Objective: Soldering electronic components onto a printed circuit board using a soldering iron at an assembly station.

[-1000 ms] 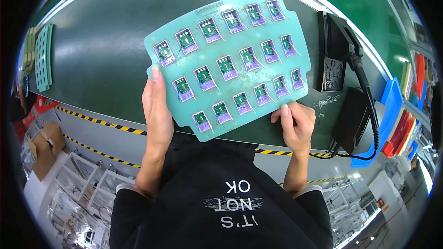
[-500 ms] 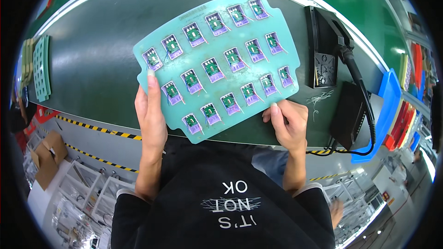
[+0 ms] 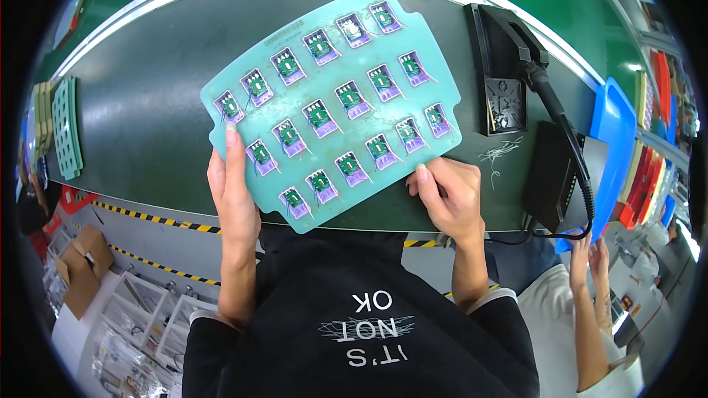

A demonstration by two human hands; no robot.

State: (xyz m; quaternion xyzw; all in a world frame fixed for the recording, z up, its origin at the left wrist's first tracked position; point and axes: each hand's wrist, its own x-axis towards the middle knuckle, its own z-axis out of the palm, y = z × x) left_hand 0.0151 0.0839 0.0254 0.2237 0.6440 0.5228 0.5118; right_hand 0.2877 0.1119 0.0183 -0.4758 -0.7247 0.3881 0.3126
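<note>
A teal tray [image 3: 332, 77] is held tilted above the dark bench, its right end higher in the picture. Rows of rectangular slots carry small purple housings with a green circuit board [image 3: 321, 48] in each and thin wires sticking out. My left hand [image 3: 234, 188] grips the tray's left end, thumb on the top face and fingers hidden underneath. At the lower right edge, my right hand [image 3: 451, 195] pinches the rim with its thumb, the other fingers curled in below.
Right of the tray stand a black soldering-iron holder [image 3: 509, 66] with a corded handle, loose wires [image 3: 501, 151], a black box [image 3: 549, 177] and a blue bin [image 3: 616, 125]. Another person's hands [image 3: 590, 258] touch that bin. Slotted green panels [image 3: 68, 129] stand at the far left.
The tray and both my hands have shifted slightly left in the picture. Another person's forearms have come in at the lower right, reaching the blue bin.
</note>
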